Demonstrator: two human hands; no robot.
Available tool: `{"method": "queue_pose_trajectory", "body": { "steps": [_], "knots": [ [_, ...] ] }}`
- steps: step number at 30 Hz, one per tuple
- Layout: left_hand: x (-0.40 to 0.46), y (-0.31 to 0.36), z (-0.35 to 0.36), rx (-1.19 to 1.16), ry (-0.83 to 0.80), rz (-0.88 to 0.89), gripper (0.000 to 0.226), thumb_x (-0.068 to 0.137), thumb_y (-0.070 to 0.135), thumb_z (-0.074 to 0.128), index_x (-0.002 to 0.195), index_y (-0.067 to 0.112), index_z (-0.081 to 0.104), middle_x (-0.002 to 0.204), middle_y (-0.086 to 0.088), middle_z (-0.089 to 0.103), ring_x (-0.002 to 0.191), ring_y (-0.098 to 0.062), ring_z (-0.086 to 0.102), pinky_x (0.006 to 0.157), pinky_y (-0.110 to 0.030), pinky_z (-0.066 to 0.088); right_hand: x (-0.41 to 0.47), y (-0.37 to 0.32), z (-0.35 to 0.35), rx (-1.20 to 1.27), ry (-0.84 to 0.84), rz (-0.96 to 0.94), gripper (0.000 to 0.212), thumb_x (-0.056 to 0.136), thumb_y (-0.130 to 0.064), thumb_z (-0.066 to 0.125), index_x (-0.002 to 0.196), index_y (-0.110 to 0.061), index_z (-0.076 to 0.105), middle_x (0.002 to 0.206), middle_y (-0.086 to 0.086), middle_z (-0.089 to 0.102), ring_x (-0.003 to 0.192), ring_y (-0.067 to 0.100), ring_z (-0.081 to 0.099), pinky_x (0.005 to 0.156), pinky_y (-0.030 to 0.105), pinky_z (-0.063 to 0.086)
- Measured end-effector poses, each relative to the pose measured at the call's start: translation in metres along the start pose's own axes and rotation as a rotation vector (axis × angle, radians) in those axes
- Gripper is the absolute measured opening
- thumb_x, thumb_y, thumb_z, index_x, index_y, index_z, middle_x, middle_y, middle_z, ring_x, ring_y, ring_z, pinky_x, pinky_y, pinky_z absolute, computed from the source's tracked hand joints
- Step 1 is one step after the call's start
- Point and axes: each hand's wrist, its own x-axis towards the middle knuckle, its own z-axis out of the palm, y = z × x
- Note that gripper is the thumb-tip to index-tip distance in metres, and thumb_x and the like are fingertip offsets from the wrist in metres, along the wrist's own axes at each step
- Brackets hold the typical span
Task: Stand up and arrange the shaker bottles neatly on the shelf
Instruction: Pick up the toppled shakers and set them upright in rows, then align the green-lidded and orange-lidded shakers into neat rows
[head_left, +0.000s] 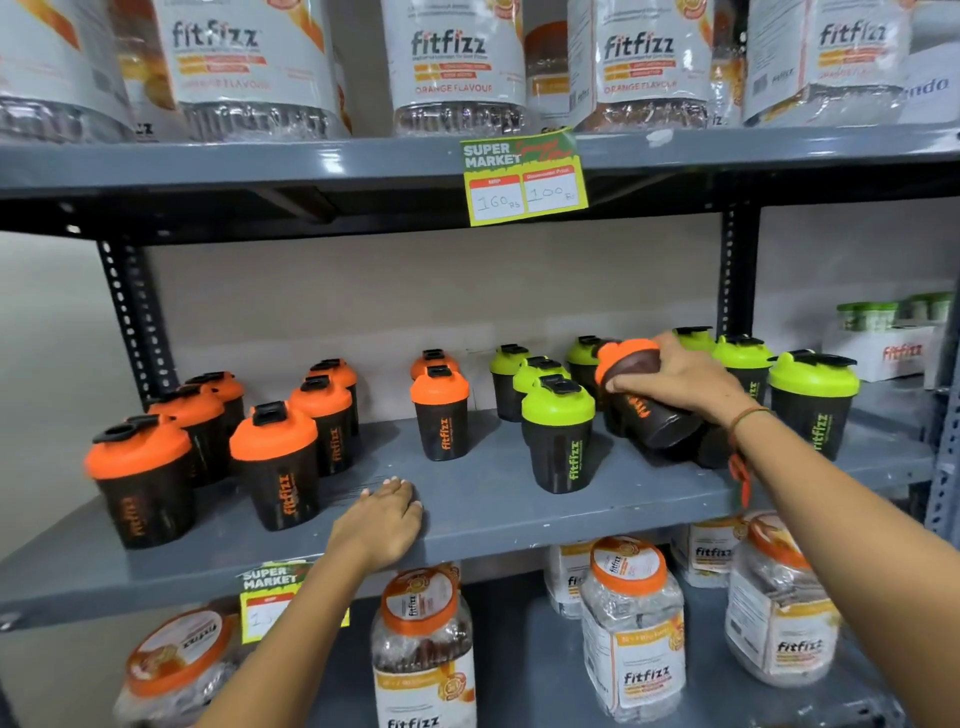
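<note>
Black shaker bottles stand on the grey middle shelf (483, 499). Several orange-lidded ones (275, 462) stand upright on the left and centre, with one (440, 413) in the middle. Several green-lidded ones (558, 436) stand upright on the right. My right hand (685, 376) grips an orange-lidded shaker (641, 410), tilted with its lid up and to the left, among the green ones. A dark bottle partly shows beneath it, its pose unclear. My left hand (382, 522) lies flat on the shelf's front edge, fingers spread, holding nothing.
Large fitfizz jars (452, 67) fill the top shelf and more jars (634, 623) fill the bottom one. A price tag (524, 179) hangs from the upper shelf edge. Black perforated uprights (130, 317) frame the bay. A white box (893, 356) sits at the far right.
</note>
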Motion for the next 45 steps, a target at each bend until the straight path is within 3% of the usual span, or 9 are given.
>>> {"method": "queue_pose_trajectory", "body": {
  "steps": [6, 12, 18, 22, 26, 30, 37, 41, 45],
  "knots": [
    [-0.014, -0.01, -0.004, 0.023, 0.014, -0.028, 0.044, 0.099, 0.036, 0.024, 0.125, 0.011, 0.048, 0.144, -0.011, 0.045, 0.132, -0.03, 0.043, 0.112, -0.042, 0.029, -0.015, -0.041, -0.011, 0.517, 0.272, -0.085, 0.088, 0.055, -0.078, 0.065, 0.125, -0.035, 0.037, 0.115, 0.007, 0.063, 0.104, 0.031, 0.061, 0.079, 0.037, 0.044],
    [-0.021, -0.005, -0.005, 0.028, 0.079, -0.032, 0.04, 0.097, 0.036, 0.025, 0.117, 0.012, 0.05, 0.135, -0.01, 0.052, 0.122, -0.031, 0.049, 0.105, -0.046, 0.038, -0.038, -0.112, 0.019, 1.028, 0.039, -0.324, 0.103, 0.054, -0.051, 0.088, 0.137, -0.044, 0.028, 0.132, -0.003, 0.057, 0.116, 0.017, 0.061, 0.099, 0.042, 0.051],
    [-0.019, -0.007, -0.002, 0.03, 0.093, -0.037, 0.042, 0.097, 0.037, 0.025, 0.122, 0.012, 0.049, 0.138, -0.01, 0.05, 0.125, -0.03, 0.048, 0.106, -0.045, 0.038, -0.066, -0.155, 0.076, 0.913, -0.036, -0.47, 0.097, 0.053, -0.052, 0.086, 0.136, -0.051, 0.034, 0.13, -0.007, 0.057, 0.117, 0.009, 0.057, 0.094, 0.023, 0.045],
    [-0.017, -0.009, 0.001, 0.04, 0.089, -0.024, 0.048, 0.097, 0.038, 0.023, 0.133, 0.013, 0.045, 0.148, -0.01, 0.042, 0.135, -0.029, 0.04, 0.112, -0.044, 0.032, -0.069, -0.156, 0.114, 0.856, -0.186, -0.459, 0.099, 0.055, -0.049, 0.087, 0.14, -0.042, 0.036, 0.136, -0.002, 0.054, 0.124, 0.017, 0.054, 0.106, 0.036, 0.044],
    [-0.015, -0.011, 0.003, 0.057, 0.099, -0.008, 0.054, 0.098, 0.038, 0.022, 0.144, 0.014, 0.035, 0.157, -0.007, 0.031, 0.144, -0.026, 0.029, 0.118, -0.041, 0.023, -0.067, -0.148, 0.139, 0.873, -0.3, -0.417, 0.101, 0.058, -0.044, 0.09, 0.142, -0.043, 0.033, 0.137, -0.003, 0.054, 0.123, 0.014, 0.055, 0.093, 0.021, 0.046],
    [-0.015, -0.01, 0.004, 0.069, 0.113, -0.015, 0.053, 0.097, 0.038, 0.023, 0.143, 0.016, 0.037, 0.157, -0.006, 0.031, 0.143, -0.027, 0.031, 0.117, -0.041, 0.026, -0.064, -0.141, 0.153, 0.907, -0.372, -0.403, 0.1, 0.062, -0.039, 0.089, 0.14, -0.048, 0.029, 0.139, -0.005, 0.049, 0.127, 0.016, 0.051, 0.104, 0.036, 0.045],
    [-0.015, -0.012, 0.004, 0.088, 0.125, -0.012, 0.052, 0.097, 0.038, 0.023, 0.141, 0.016, 0.04, 0.154, -0.005, 0.036, 0.139, -0.028, 0.036, 0.112, -0.042, 0.032, -0.065, -0.14, 0.153, 0.906, -0.399, -0.4, 0.102, 0.065, -0.036, 0.088, 0.143, -0.051, 0.025, 0.146, -0.002, 0.045, 0.131, 0.018, 0.048, 0.105, 0.04, 0.045],
    [-0.01, -0.014, 0.006, 0.089, 0.067, -0.004, 0.055, 0.098, 0.038, 0.021, 0.146, 0.014, 0.032, 0.159, -0.007, 0.026, 0.146, -0.025, 0.025, 0.119, -0.042, 0.022, -0.073, -0.135, 0.146, 0.881, -0.343, -0.408, 0.114, 0.062, -0.043, 0.088, 0.152, -0.038, 0.019, 0.155, -0.003, 0.037, 0.138, 0.015, 0.041, 0.113, 0.044, 0.037],
    [0.001, -0.017, 0.003, 0.07, -0.03, -0.002, 0.058, 0.099, 0.037, 0.02, 0.15, 0.009, 0.022, 0.162, -0.01, 0.014, 0.149, -0.024, 0.014, 0.122, -0.04, 0.01, -0.088, -0.124, 0.126, 0.871, -0.238, -0.445, 0.094, 0.069, -0.045, 0.084, 0.144, -0.047, 0.027, 0.146, -0.009, 0.038, 0.132, 0.01, 0.042, 0.104, 0.037, 0.045]
  ]
}}
